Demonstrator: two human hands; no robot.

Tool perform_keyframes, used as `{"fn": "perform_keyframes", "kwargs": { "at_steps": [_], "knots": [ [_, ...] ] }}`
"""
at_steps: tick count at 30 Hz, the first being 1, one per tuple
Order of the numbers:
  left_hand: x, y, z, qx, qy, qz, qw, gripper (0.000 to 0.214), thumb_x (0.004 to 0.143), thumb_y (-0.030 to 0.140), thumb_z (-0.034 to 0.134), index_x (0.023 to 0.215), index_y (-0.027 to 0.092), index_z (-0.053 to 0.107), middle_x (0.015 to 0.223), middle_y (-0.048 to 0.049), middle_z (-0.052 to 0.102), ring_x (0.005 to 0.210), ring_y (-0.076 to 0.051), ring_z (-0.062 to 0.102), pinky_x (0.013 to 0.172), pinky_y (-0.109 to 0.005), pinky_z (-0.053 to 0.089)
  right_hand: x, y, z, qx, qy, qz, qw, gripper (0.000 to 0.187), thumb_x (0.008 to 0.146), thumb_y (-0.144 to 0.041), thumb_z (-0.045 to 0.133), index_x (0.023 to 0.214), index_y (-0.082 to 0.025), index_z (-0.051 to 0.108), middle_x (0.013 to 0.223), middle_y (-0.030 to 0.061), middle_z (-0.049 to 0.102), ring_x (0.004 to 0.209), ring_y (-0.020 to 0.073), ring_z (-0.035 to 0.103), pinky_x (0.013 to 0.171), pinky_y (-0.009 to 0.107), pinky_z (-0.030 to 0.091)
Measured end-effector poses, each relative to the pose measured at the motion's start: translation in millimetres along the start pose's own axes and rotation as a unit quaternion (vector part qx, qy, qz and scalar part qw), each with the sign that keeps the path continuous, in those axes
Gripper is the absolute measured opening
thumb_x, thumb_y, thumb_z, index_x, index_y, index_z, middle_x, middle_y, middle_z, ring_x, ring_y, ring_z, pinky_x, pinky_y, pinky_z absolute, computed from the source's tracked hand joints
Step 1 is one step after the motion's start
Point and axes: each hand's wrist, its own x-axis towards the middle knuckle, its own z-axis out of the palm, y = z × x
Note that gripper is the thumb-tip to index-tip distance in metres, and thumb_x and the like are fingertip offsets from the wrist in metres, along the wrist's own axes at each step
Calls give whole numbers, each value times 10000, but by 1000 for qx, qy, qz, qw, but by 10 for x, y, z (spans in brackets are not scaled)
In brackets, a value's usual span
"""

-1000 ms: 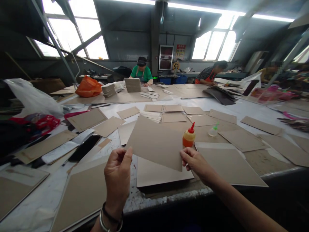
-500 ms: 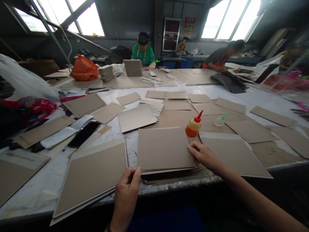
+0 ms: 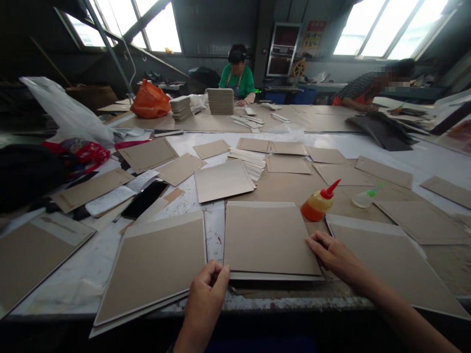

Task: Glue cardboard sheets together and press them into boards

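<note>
A brown cardboard sheet (image 3: 268, 238) lies in front of me over a paler backing board that shows as a strip along its far and near edges. My left hand (image 3: 208, 294) pinches the sheet's near left corner between thumb and fingers. At its right edge, my right hand (image 3: 327, 250) grips the same sheet with the fingertips closed. Just beyond the right hand stands a glue bottle (image 3: 317, 208) with orange contents and a red nozzle. Stacked boards (image 3: 162, 264) lie to the left, and another large board (image 3: 390, 260) is on the right.
Smaller cardboard pieces (image 3: 289, 164) and a fanned pile of pale strips (image 3: 252, 164) lie farther back. A small green-tipped bottle (image 3: 364, 197) is at right. A phone (image 3: 144, 200) and notebook (image 3: 110, 200) lie left. Two people (image 3: 238, 81) work across the table.
The sheet has shifted relative to its backing, baring a pale strip along the far edge. Both hands still hold it. The whole view has swung left.
</note>
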Motion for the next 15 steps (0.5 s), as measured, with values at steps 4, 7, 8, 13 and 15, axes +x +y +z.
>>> {"fn": "perform_keyframes", "kwargs": {
  "at_steps": [4,7,8,13,15],
  "knots": [
    [30,17,-7,7,-18,-6,1000,384,670,536,493,524,193,403,490,51,323,497,-112,334,487,-224,286,-5,33,10,15,-9,7,1000,295,784,-463,371,601,-234,408,547,-1,473,553,174,473,538,294,373],
    [44,-4,-19,13,-28,-7,1000,386,672,537,495,525,194,396,491,53,309,496,-111,319,484,-222,277,-11,50,15,31,-15,11,999,289,782,-459,383,598,-236,395,519,-10,458,537,172,466,523,289,369],
    [47,-17,-25,16,-32,-6,999,384,677,533,497,529,194,396,494,54,304,497,-110,313,482,-221,272,-13,51,15,34,-15,12,999,286,780,-456,387,598,-236,394,515,-11,459,535,171,466,520,288,368],
    [63,-81,-40,30,-40,-4,999,378,689,525,501,538,196,393,498,57,299,497,-109,309,479,-217,270,-11,24,-1,10,-27,18,999,260,788,-434,361,626,-234,397,532,-16,462,545,168,482,528,280,362],
    [68,-83,-41,35,-29,-1,999,385,678,534,504,528,198,389,486,59,300,482,-107,306,469,-215,269,-4,14,-7,-12,-23,12,1000,246,783,-419,362,632,-230,406,574,-6,486,580,171,495,556,281,360]
  ]
}}
